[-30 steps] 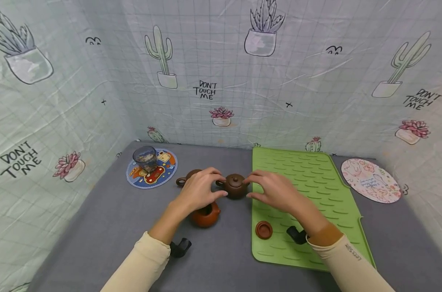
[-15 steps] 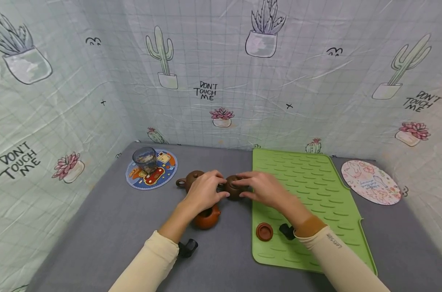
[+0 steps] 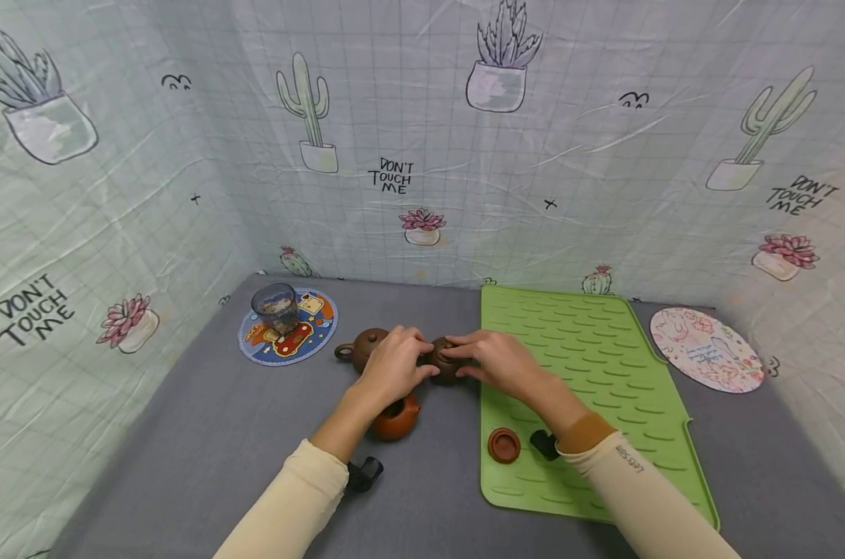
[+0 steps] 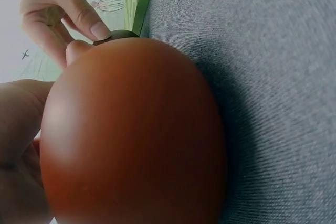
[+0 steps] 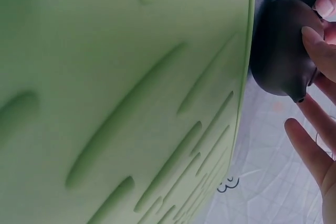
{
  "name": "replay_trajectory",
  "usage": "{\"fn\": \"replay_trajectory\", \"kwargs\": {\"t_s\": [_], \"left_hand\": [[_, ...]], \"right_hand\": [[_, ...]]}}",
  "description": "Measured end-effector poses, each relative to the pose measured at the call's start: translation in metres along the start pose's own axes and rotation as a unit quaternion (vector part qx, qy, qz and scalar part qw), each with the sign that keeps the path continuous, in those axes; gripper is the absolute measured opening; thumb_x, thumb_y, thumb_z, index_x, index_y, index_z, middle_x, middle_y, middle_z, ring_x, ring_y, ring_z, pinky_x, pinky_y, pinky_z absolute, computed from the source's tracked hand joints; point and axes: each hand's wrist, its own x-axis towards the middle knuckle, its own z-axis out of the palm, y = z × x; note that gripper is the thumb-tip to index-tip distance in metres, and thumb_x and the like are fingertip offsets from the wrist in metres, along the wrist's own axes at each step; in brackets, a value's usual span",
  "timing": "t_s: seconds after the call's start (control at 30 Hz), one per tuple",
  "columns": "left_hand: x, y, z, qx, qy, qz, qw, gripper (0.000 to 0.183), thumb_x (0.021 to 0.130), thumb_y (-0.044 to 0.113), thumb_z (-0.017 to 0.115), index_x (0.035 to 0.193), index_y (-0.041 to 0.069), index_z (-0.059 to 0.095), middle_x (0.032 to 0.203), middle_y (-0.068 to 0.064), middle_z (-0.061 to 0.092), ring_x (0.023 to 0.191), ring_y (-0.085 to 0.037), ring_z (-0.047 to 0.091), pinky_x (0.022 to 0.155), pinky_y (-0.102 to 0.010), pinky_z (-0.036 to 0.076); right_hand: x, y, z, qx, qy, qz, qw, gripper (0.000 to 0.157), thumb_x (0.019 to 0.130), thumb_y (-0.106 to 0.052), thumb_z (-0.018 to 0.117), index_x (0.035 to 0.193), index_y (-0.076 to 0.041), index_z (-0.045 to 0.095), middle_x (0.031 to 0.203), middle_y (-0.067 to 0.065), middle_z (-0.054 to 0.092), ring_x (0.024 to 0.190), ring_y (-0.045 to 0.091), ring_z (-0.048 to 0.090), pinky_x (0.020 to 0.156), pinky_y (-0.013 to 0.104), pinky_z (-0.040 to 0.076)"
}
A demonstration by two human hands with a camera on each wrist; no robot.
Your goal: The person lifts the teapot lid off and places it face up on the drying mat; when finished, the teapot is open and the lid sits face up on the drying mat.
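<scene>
A dark brown teapot point(image 3: 446, 371) stands on the grey cloth between both hands, its lid partly covered by fingers. My left hand point(image 3: 394, 361) pinches it at the handle side, the handle itself hidden. My right hand point(image 3: 502, 363) holds it from the spout side, thumb low on the body and fingers up by the lid; the right wrist view shows that thumb against the teapot point(image 5: 281, 51). Below my left hand sits an open reddish-orange teapot point(image 3: 396, 425), whose round body fills the left wrist view. A second brown teapot point(image 3: 366, 347) stands behind my left hand.
A reddish-brown lid point(image 3: 503, 446) lies upturned on the green ridged mat point(image 3: 576, 326). At the back left, a glass point(image 3: 277, 309) stands on a blue round coaster point(image 3: 322, 326). A pink patterned round coaster point(image 3: 707, 348) lies at the right. Printed curtains enclose the back and sides.
My right hand has moved left, closing in over the dark teapot's front and lid. My left hand has shifted slightly right, at the handle.
</scene>
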Motion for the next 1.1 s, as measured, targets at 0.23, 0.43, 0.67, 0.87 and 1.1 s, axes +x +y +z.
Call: {"fn": "replay_trajectory", "kwargs": {"t_s": [0.23,0.43,0.67,0.87,1.1], "left_hand": [[0.003,-0.0029,0.0057,-0.014,0.021,-0.003,0.9997,0.039,0.085,0.031,0.083,0.118,0.011,0.078,0.117,-0.004,0.072,0.102,-0.022,0.062,0.086,-0.035,0.056],[0.0031,-0.0044,0.0069,-0.021,0.026,-0.002,0.9994,0.038,0.084,0.031,0.084,0.117,0.011,0.078,0.117,-0.004,0.073,0.102,-0.022,0.062,0.087,-0.036,0.056],[0.0034,-0.0051,0.0063,-0.025,0.021,-0.005,0.9994,0.039,0.084,0.031,0.084,0.117,0.011,0.078,0.118,-0.004,0.073,0.103,-0.022,0.062,0.087,-0.036,0.056],[0.004,-0.0055,0.005,-0.024,0.017,0.004,0.9996,0.039,0.085,0.031,0.083,0.117,0.01,0.078,0.118,-0.004,0.072,0.104,-0.022,0.062,0.088,-0.036,0.056],[0.0023,-0.0058,0.0028,-0.035,0.01,0.008,0.9993,0.037,0.088,0.031,0.081,0.118,0.01,0.078,0.12,-0.005,0.072,0.107,-0.023,0.062,0.089,-0.037,0.055]], "right_hand": [[0.0008,0.0003,-0.0007,0.053,0.017,0.014,0.998,0.041,0.082,-0.02,0.085,0.122,-0.019,0.077,0.13,0.005,0.073,0.109,0.022,0.074,0.086,0.036,0.061],[0.0016,0.0003,-0.0009,0.061,0.015,0.019,0.998,0.041,0.082,-0.02,0.085,0.122,-0.019,0.077,0.128,0.005,0.074,0.109,0.022,0.074,0.087,0.037,0.061],[0.0025,0.0003,-0.0007,0.069,0.018,0.022,0.997,0.041,0.081,-0.02,0.085,0.121,-0.019,0.077,0.128,0.005,0.074,0.108,0.022,0.075,0.082,0.036,0.062],[0.0025,0.0017,-0.0016,0.079,0.013,0.03,0.996,0.041,0.082,-0.02,0.085,0.122,-0.02,0.076,0.13,0.006,0.073,0.106,0.022,0.076,0.079,0.034,0.062],[0.0012,0.0042,-0.0046,0.106,0.018,0.04,0.993,0.04,0.084,-0.017,0.084,0.123,-0.02,0.076,0.132,0.006,0.072,0.106,0.023,0.076,0.073,0.028,0.06]]}}
